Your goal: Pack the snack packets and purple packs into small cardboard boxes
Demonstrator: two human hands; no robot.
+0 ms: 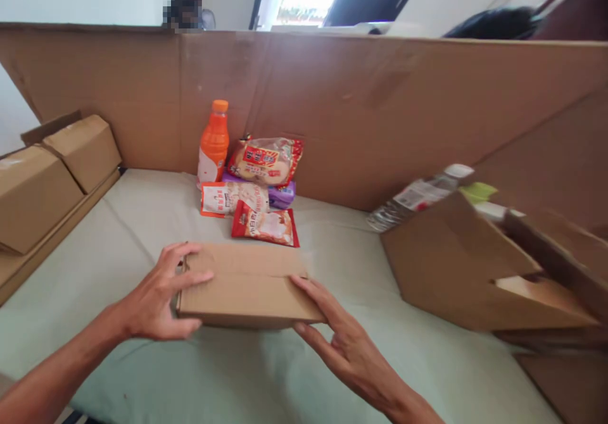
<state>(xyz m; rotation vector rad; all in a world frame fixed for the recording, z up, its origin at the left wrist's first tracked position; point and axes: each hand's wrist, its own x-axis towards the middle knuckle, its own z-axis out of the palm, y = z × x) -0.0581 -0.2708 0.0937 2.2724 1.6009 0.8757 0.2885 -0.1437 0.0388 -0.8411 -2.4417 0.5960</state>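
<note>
A small closed cardboard box (247,294) is in the lower middle of the head view, its two top flaps meeting along a seam. My left hand (164,294) grips its left end, fingers over the top and thumb at the near lower edge. At the right end my right hand (332,338) holds the near corner, fingers on top and thumb below. Just beyond the box lie a red snack packet (266,224) and a white and orange packet (232,197). Behind these are a purple package (284,195), a bag of round pastries (266,161) and an orange drink bottle (213,145), standing upright.
On the right, an open cardboard box (456,266) holds a light green item (477,192); a clear plastic bottle (418,196) leans beside it. More cardboard boxes (42,190) line the left. A tall cardboard wall (356,107) closes off the back of the cloth-covered surface (156,205).
</note>
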